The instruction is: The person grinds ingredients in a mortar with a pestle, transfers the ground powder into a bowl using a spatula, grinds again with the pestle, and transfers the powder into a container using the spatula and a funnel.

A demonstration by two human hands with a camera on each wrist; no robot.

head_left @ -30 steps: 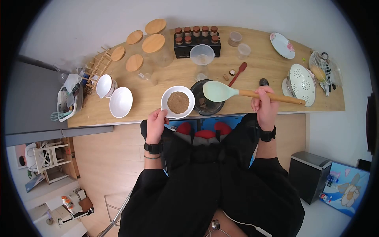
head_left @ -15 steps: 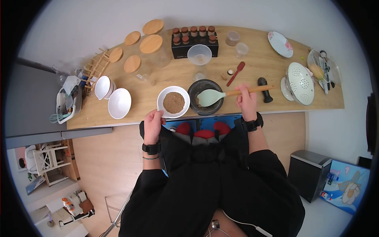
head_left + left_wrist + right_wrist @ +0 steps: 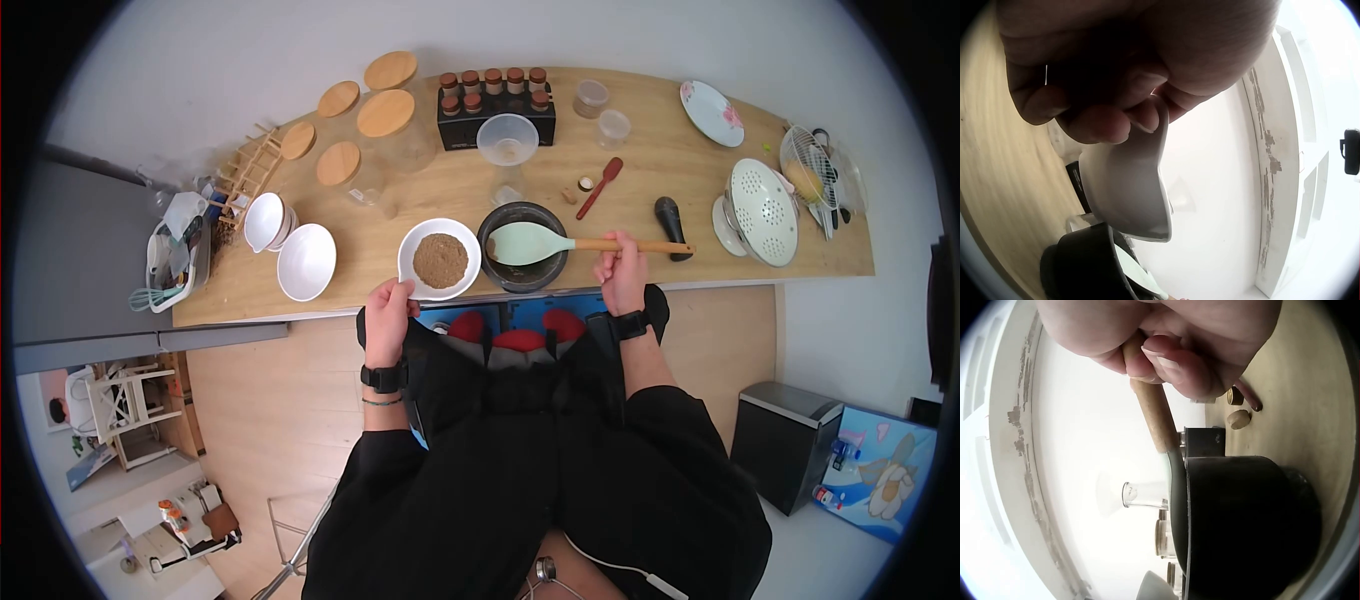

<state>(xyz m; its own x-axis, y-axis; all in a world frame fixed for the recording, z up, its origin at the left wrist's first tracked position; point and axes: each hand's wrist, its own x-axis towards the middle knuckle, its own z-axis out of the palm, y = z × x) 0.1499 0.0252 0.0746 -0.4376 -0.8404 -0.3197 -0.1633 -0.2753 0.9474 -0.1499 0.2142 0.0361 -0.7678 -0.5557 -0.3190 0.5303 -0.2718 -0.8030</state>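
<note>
Above the wooden counter (image 3: 660, 140), hands (image 3: 388, 314) (image 3: 624, 277) grip bowl (image 3: 407, 254) at left, spatula (image 3: 545, 244) at right.

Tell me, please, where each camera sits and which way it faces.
Head: worn on the head, facing forward and down at the table; left fingers, right fingers, both arms and black clothing show.
Left wrist: worn there, looking at the white bowl; left fingers show.
Right wrist: worn there, looking along the spatula toward the black mortar; right fingers show.
Both wrist views share black mortar and spatula.
</note>
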